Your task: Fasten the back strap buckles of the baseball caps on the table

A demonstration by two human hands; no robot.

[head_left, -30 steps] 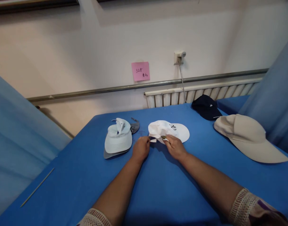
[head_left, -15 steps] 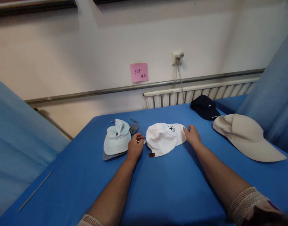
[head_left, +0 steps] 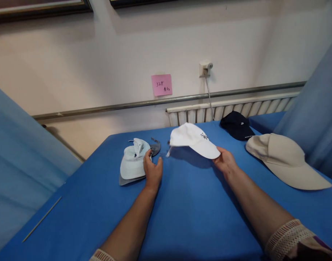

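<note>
My right hand (head_left: 225, 161) grips the brim of a white cap (head_left: 191, 138) with a dark logo and holds it lifted off the blue table (head_left: 187, 217), its strap dangling at the left. My left hand (head_left: 153, 169) rests on the table with fingers slightly apart, touching the edge of a pale blue-white cap (head_left: 134, 161) that lies stacked on a grey cap (head_left: 155, 146). It holds nothing.
A large beige cap (head_left: 282, 157) lies at the right, a dark navy cap (head_left: 236, 125) behind it near the radiator (head_left: 231, 108). A thin stick (head_left: 42, 218) lies at the table's left edge. Blue curtains (head_left: 318, 105) hang on both sides. A pink note (head_left: 161, 85) is on the wall.
My right hand has taken the white cap's brim and raised the cap off the table. My left hand let go of the strap and moved left to the pale cap.
</note>
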